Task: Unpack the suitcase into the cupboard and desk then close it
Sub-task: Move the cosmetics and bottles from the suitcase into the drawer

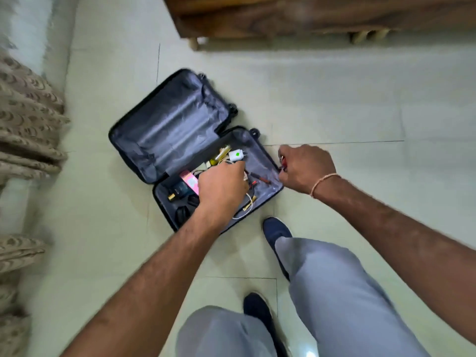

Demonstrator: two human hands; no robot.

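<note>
Suitcase (170, 130): lies flat open on the tiled floor (334, 99), both halves lined in grey fabric. It sits just ahead of the person's feet.

Far half: nothing visible in it but the creased lining and straps.

Near half: still loaded with small items — a white charger (236, 155) with a green mark, a yellowish bottle (221, 155), a pink box (190, 181), a dark box with a gold cap (177, 192), white cable (247, 207), a few dark pieces near the bottom corner, thin pen-like sticks by the right wall.

Left hand (222, 186): reaching down into the near half, fingers curled over the clutter beside the charger. They seem to close on cable or something small, but the grasp is hidden under the hand — cannot tell what it grips, if anything.

Right hand (305, 168): at the right rim of the near half, clenched round a small item with a red glint showing between fingers; too small and blurred to name. A thread band sits on that wrist.

Cupboard: a wooden piece of furniture (309, 16) stands at the top of the view, well apart from the case; whether it is the cupboard or the desk cannot be told.

Surroundings: patterned curtain (25, 119) at left; grey trousers and dark shoes below.

Progress: partway, by my reading. One half looks emptied; the other still holds a good scatter of small things.

Left to do: carry the remaining items to cupboard and worktop, then fold the halves together and close.
</note>
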